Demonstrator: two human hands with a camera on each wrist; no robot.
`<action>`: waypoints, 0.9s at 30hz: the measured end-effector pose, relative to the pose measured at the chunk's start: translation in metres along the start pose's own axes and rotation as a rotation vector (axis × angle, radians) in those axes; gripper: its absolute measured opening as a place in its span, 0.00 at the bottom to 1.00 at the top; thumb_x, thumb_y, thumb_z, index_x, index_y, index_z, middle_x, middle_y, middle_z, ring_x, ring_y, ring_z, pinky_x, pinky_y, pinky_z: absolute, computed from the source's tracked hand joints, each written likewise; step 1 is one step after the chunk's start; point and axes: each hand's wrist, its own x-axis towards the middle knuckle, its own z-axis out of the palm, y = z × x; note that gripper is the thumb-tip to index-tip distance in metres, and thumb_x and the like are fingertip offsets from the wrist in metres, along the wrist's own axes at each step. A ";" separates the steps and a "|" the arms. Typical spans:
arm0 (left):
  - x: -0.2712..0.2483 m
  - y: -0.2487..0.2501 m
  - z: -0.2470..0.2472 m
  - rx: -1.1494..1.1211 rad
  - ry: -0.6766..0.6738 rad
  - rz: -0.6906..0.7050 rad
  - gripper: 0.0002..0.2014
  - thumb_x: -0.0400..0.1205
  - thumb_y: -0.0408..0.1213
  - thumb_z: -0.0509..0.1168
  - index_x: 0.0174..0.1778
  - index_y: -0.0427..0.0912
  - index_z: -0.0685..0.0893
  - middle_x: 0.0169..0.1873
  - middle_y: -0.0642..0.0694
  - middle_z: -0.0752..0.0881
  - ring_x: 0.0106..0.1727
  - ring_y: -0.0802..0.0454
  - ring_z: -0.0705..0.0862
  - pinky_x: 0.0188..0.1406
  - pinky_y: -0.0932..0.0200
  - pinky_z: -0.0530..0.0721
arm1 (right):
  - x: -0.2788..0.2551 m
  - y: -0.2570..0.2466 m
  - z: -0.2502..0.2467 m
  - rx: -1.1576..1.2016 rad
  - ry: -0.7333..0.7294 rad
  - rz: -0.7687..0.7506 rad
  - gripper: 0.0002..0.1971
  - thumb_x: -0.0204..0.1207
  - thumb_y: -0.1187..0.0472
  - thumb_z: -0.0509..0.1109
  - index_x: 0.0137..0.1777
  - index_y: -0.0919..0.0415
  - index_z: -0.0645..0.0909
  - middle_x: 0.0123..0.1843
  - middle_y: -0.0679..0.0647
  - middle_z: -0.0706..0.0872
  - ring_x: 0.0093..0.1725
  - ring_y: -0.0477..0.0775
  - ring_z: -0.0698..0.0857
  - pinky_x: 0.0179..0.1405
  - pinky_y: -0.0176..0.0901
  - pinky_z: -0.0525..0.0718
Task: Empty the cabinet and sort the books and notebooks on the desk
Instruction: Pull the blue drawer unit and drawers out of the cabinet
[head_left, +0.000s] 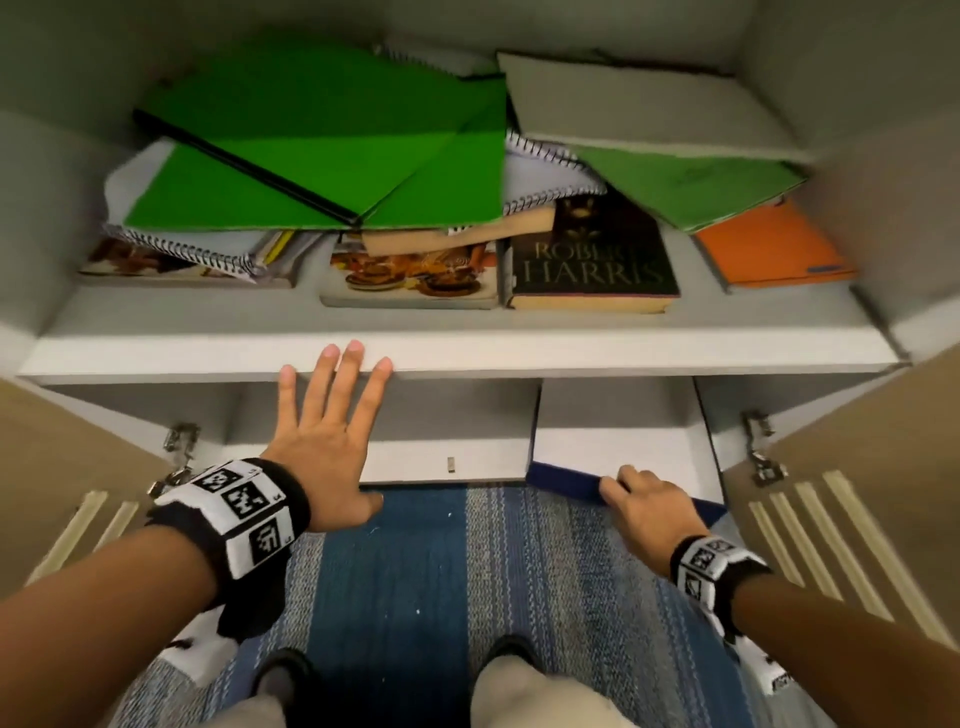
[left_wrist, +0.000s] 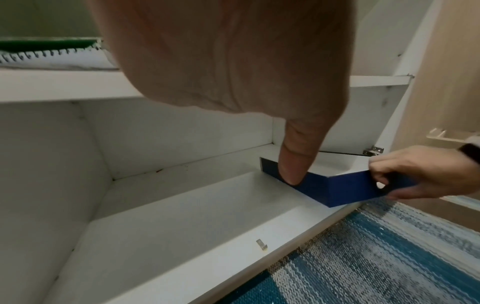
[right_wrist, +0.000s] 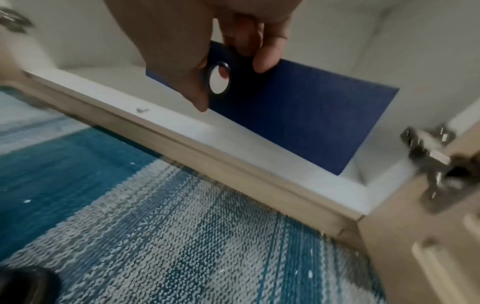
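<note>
The right hand (head_left: 649, 506) pinches the spine of the dark blue lever-arch binder (right_wrist: 298, 115) by its round metal finger hole; the binder lies flat on the white bottom shelf (left_wrist: 182, 216) at about four o'clock. The left hand (head_left: 327, 447) is spread open with straight fingers, near the white upper shelf edge (head_left: 571, 353) at eleven o'clock. I think it is best to pull the binder straight out and support it from below with the free hand.

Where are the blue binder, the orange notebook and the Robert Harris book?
blue binder (right_wrist: 298, 115), right wrist view, its flat cover.
orange notebook (head_left: 769, 244), head view, cover centre.
Robert Harris book (head_left: 592, 260), head view, front cover.

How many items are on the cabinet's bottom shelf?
1: a blue binder at the right end of the bottom shelf, gripped by the right hand. Space behind it is hidden.
</note>
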 end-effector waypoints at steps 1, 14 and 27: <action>-0.002 0.003 -0.007 0.010 -0.057 -0.016 0.69 0.65 0.68 0.66 0.73 0.48 0.13 0.78 0.39 0.19 0.79 0.39 0.20 0.79 0.28 0.33 | -0.011 0.000 -0.014 -0.027 0.038 -0.032 0.32 0.48 0.61 0.86 0.48 0.51 0.70 0.37 0.51 0.79 0.28 0.54 0.80 0.18 0.46 0.76; -0.120 0.099 -0.144 -0.215 0.024 0.417 0.46 0.73 0.56 0.73 0.83 0.54 0.54 0.82 0.40 0.59 0.83 0.41 0.55 0.82 0.40 0.51 | -0.158 -0.065 -0.272 -0.096 0.094 -0.326 0.14 0.71 0.53 0.67 0.53 0.46 0.67 0.54 0.47 0.77 0.51 0.54 0.80 0.45 0.48 0.75; -0.343 -0.017 -0.392 -0.341 0.193 0.426 0.26 0.73 0.55 0.75 0.66 0.57 0.77 0.60 0.58 0.83 0.61 0.57 0.82 0.62 0.52 0.82 | -0.337 -0.123 -0.527 0.123 0.333 -0.520 0.38 0.54 0.15 0.61 0.68 0.17 0.63 0.70 0.17 0.67 0.66 0.21 0.70 0.69 0.23 0.67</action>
